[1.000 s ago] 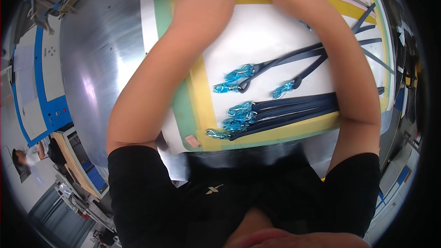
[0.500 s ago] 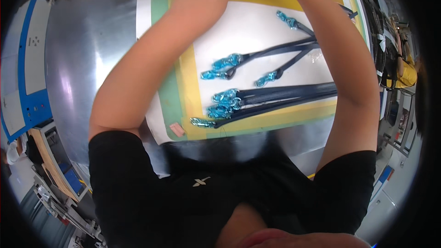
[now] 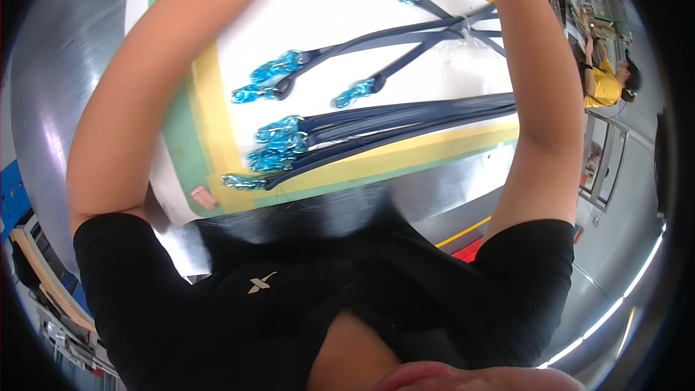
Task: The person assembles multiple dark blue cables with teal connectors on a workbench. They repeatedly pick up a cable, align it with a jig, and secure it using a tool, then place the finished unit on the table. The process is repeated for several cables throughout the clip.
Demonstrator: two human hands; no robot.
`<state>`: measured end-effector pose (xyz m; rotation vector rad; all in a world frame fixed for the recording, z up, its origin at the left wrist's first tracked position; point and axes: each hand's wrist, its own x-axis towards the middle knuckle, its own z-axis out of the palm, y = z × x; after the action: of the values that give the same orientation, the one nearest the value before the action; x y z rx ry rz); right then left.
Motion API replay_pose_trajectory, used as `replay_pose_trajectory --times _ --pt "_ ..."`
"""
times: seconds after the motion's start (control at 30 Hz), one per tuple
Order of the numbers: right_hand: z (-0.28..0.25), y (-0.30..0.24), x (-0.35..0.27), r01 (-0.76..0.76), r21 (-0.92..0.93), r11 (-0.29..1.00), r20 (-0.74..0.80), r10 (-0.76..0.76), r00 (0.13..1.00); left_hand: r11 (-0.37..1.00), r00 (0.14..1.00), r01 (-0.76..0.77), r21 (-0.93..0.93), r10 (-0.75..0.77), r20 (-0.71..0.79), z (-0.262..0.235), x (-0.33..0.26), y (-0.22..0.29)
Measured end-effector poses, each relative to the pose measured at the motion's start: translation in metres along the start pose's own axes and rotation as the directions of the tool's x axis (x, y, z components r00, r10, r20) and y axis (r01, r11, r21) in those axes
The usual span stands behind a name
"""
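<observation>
Both my forearms stretch up past the top edge, so neither hand shows and what they hold is hidden. My left forearm (image 3: 137,94) crosses the left side of a white board with yellow and green borders (image 3: 203,101). At the right, my right forearm (image 3: 539,65) passes over dark navy straps (image 3: 405,117). Their left ends carry clips wrapped in shiny blue film (image 3: 279,146). Farther up, more navy straps (image 3: 376,40) cross at a clear plastic tie or wrap (image 3: 465,29), with similar blue-wrapped ends (image 3: 279,65) pointing left.
A small pink block (image 3: 204,197) lies at the board's near left corner. Shiny metal tabletop (image 3: 51,101) surrounds the board. At the far right, a person in a yellow top (image 3: 607,88) stands by another bench. Blue and white equipment (image 3: 13,192) is partly visible at the left edge.
The view has shifted, so the board and straps sit farther left and higher. My hands, partly visible at the top edge before, are now out of the picture.
</observation>
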<state>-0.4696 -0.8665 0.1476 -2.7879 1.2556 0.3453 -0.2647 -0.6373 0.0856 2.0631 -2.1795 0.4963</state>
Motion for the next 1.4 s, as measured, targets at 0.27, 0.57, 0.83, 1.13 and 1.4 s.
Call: replay_pose_trajectory --times 0.27,0.57,0.83,1.13,1.4 --pt "0.005 0.078 -0.018 -0.114 -0.058 0.992 -0.039 0.112 0.993 1.000 0.998 0.018 -0.004 -0.019 -0.061 -0.011 -0.003 0.009" --pt "0.007 0.163 -0.029 -0.270 -0.269 0.925 -0.002 0.280 0.960 0.988 1.000 0.016 0.151 -0.015 -0.006 0.026 -0.002 -0.009" --pt "0.025 0.267 -0.039 -0.298 -0.317 0.901 -0.063 0.293 0.954 0.989 1.000 0.019 0.149 -0.016 -0.024 0.024 -0.004 -0.011" --pt "0.036 0.306 -0.045 -0.416 -0.314 0.853 -0.067 0.417 0.906 0.997 1.000 0.013 0.077 -0.011 -0.024 0.022 -0.002 -0.011" --pt "0.059 0.236 -0.084 -0.252 0.053 0.966 -0.291 0.256 0.922 0.996 0.997 0.077 -0.047 -0.076 0.013 0.014 -0.001 -0.003"
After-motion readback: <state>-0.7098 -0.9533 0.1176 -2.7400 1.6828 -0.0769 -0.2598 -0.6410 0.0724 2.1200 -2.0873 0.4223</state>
